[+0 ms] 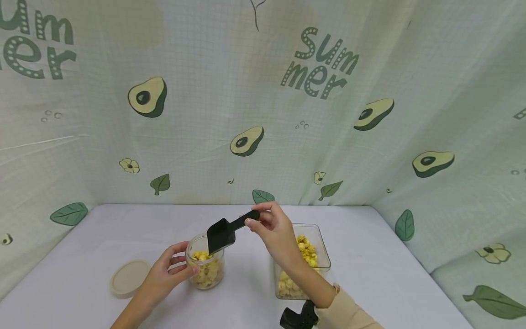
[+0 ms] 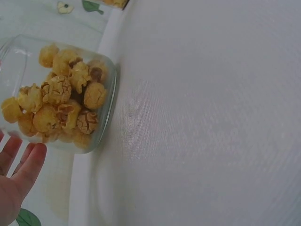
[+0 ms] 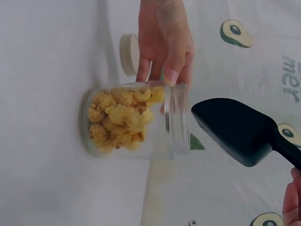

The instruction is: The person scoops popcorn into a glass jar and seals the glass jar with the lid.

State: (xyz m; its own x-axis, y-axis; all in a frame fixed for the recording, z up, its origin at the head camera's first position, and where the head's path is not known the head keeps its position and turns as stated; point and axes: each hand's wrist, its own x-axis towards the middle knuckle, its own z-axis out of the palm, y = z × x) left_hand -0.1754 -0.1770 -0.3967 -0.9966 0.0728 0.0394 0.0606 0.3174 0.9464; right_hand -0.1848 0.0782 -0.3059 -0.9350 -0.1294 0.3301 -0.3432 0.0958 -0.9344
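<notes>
Gripping glass jar (image 1: 205, 267) with left hand (image 1: 166, 272); right hand (image 1: 275, 230) pinches black scoop (image 1: 223, 233) handle, tip at jar mouth

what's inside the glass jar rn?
The glass jar holds yellow popcorn-like pieces, filling it roughly to the neck. The left hand covers part of one side; the black scoop hangs over its mouth.

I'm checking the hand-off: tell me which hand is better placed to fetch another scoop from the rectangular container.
The right hand, probably. It already pinches the black scoop by its handle, and the rectangular container lies just beneath that forearm. The left hand grips the glass jar on the far side.
</notes>
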